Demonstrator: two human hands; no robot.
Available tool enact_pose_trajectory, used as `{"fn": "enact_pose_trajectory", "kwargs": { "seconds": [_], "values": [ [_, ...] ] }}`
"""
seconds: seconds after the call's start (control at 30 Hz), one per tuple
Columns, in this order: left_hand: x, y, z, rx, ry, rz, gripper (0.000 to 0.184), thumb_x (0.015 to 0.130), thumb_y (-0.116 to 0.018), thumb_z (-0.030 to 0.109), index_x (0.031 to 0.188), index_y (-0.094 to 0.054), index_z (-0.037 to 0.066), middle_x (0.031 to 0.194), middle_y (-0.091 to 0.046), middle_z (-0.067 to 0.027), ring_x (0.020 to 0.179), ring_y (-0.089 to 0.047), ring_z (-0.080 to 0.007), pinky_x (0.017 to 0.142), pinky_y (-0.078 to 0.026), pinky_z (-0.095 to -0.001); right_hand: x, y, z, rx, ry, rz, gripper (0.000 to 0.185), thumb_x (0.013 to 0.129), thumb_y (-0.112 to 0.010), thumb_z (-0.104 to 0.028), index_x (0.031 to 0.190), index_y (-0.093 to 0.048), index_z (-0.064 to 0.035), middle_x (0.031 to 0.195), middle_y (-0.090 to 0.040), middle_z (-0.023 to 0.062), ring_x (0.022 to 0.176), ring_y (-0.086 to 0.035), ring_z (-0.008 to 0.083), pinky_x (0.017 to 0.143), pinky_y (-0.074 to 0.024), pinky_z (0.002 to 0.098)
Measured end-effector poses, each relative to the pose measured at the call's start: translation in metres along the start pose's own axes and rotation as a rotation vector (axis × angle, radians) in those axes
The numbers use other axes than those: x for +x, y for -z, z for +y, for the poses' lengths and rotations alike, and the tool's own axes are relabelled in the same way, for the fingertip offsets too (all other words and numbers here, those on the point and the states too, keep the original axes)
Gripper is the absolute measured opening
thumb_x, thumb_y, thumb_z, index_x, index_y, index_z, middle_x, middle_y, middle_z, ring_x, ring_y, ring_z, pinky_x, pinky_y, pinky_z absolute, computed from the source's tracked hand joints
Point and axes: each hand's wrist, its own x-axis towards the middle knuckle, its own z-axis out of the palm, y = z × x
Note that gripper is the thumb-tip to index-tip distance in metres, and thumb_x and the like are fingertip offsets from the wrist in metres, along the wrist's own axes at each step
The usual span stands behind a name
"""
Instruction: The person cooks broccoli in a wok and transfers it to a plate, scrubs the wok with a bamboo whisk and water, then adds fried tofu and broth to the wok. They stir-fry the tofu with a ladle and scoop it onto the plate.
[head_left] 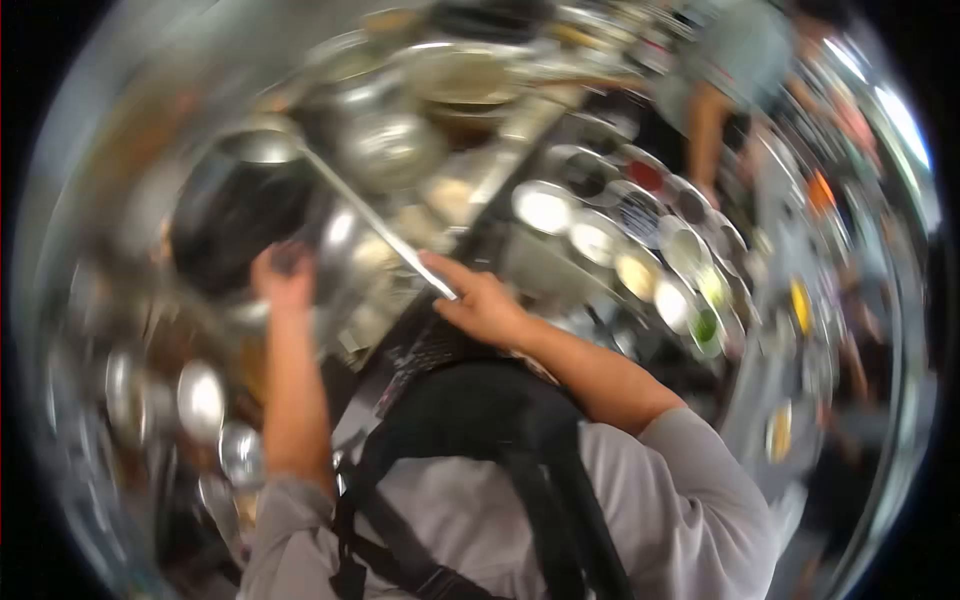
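Note:
My right hand (pixel 485 305) is closed around the long metal handle of a ladle (pixel 360 205). The ladle's round bowl (pixel 265 147) is over the far side of a large dark wok (pixel 225 225). At the wok's near right rim, my left hand (pixel 285 275) appears closed on its edge, with a small dark patch at the fingers. Motion blur hides the exact grip, and what the wok holds cannot be made out.
Beyond the wok are a shiny metal bowl (pixel 390 150) and a wide pan (pixel 460 75). Several round containers, some with food (pixel 640 275), stand in rows to the right. Metal bowls (pixel 200 400) are at lower left. Another person's arm (pixel 708 135) reaches in at upper right.

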Motion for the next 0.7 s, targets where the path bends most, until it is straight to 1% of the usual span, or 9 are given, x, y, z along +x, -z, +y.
{"fn": "enact_pose_trajectory", "kwargs": {
  "seconds": [0.03, 0.07, 0.2, 0.33, 0.4, 0.5, 0.57, 0.6, 0.7],
  "values": [
    [0.002, -0.013, 0.011, -0.716, 0.368, 0.142, 0.022, 0.077, -0.068, 0.006, 0.093, -0.056, -0.001, 0.083, -0.057, -0.0116, 0.080, -0.056, -0.0254, 0.070, -0.053, -0.0365, 0.040, -0.022, 0.022, -0.053, 0.069, -0.057, 0.070, 0.082, -0.065, -0.006, 0.146, -0.040, -0.0227, 0.100, -0.068, 0.0157, 0.070, -0.063, 0.0185, 0.071, -0.0516, 0.0342],
    [0.010, -0.007, 0.005, -1.008, 0.641, 0.242, 0.019, 0.078, -0.067, 0.006, 0.092, -0.056, 0.001, 0.086, -0.056, -0.0124, 0.081, -0.056, -0.0264, 0.071, -0.054, -0.0386, 0.075, -0.047, 0.045, -0.107, 0.135, -0.090, 0.071, 0.082, -0.065, -0.006, 0.146, -0.041, -0.0240, 0.097, -0.068, 0.0161, 0.068, -0.062, 0.0177, 0.069, -0.0511, 0.0340],
    [-0.027, -0.038, 0.045, -0.689, 0.536, 0.489, 0.024, 0.084, -0.069, 0.015, 0.099, -0.053, 0.004, 0.093, -0.055, -0.0104, 0.082, -0.055, -0.0261, 0.074, -0.055, -0.0393, 0.208, -0.052, 0.027, -0.022, 0.212, -0.143, 0.072, 0.080, -0.066, -0.007, 0.146, -0.041, -0.0211, 0.099, -0.068, 0.0171, 0.070, -0.064, 0.0258, 0.069, -0.0513, 0.0364],
    [-0.058, -0.018, 0.062, -0.557, 0.484, 0.388, 0.025, 0.092, -0.063, 0.028, 0.104, -0.055, 0.008, 0.097, -0.060, -0.0065, 0.080, -0.056, -0.0216, 0.069, -0.052, -0.0351, 0.383, -0.015, -0.024, -0.356, 0.396, 0.084, 0.069, 0.080, -0.064, -0.012, 0.145, -0.040, -0.0180, 0.104, -0.065, 0.0245, 0.090, -0.065, 0.0409, 0.080, -0.0508, 0.0480],
    [-0.081, 0.006, 0.066, -0.428, 0.423, 0.546, 0.024, 0.092, -0.062, 0.029, 0.103, -0.057, 0.008, 0.094, -0.061, -0.0064, 0.080, -0.059, -0.0207, 0.066, -0.051, -0.0344, 0.473, -0.007, -0.039, -0.609, 0.395, 0.053, 0.059, 0.079, -0.063, -0.012, 0.136, -0.047, -0.0101, 0.104, -0.065, 0.0260, 0.097, -0.062, 0.0441, 0.085, -0.0484, 0.0506],
    [-0.125, 0.061, 0.086, -0.175, 0.313, 0.820, 0.025, 0.090, -0.065, 0.023, 0.109, -0.057, 0.008, 0.092, -0.062, -0.0063, 0.082, -0.063, -0.0207, 0.066, -0.053, -0.0345, 0.577, -0.014, -0.036, -0.666, 0.556, 0.041, 0.048, 0.079, -0.063, -0.012, 0.125, -0.051, -0.0049, 0.093, -0.067, 0.0228, 0.079, -0.067, 0.0386, 0.068, -0.0518, 0.0499],
    [-0.146, 0.089, 0.114, 0.030, 0.166, 0.890, 0.035, 0.086, -0.070, 0.017, 0.116, -0.053, 0.007, 0.096, -0.062, -0.0076, 0.083, -0.063, -0.0218, 0.072, -0.056, -0.0333, 0.605, -0.013, -0.059, -0.412, -0.039, -0.441, 0.046, 0.079, -0.065, -0.014, 0.122, -0.054, -0.0025, 0.074, -0.065, 0.0191, 0.057, -0.063, 0.0294, 0.051, -0.0483, 0.0476],
    [-0.153, 0.113, 0.116, 0.202, 0.057, 1.104, 0.043, 0.084, -0.072, 0.017, 0.120, -0.052, 0.006, 0.103, -0.060, -0.0104, 0.089, -0.063, -0.0227, 0.074, -0.055, -0.0325, 0.631, -0.011, -0.042, -0.166, -0.257, -0.582, 0.045, 0.079, -0.064, -0.013, 0.121, -0.056, -0.0020, 0.070, -0.062, 0.0136, 0.051, -0.057, 0.0213, 0.043, -0.0441, 0.0420],
    [-0.181, 0.192, 0.118, 0.887, 0.084, 1.166, 0.061, 0.080, -0.073, 0.018, 0.131, -0.046, -0.001, 0.118, -0.057, -0.0168, 0.103, -0.058, -0.0290, 0.090, -0.048, -0.0381, 0.589, -0.001, -0.009, -0.044, 0.018, -0.284, 0.048, 0.079, -0.061, -0.012, 0.126, -0.054, -0.0028, 0.073, -0.065, 0.0189, 0.053, -0.062, 0.0266, 0.047, -0.0481, 0.0448]
  ]
}}
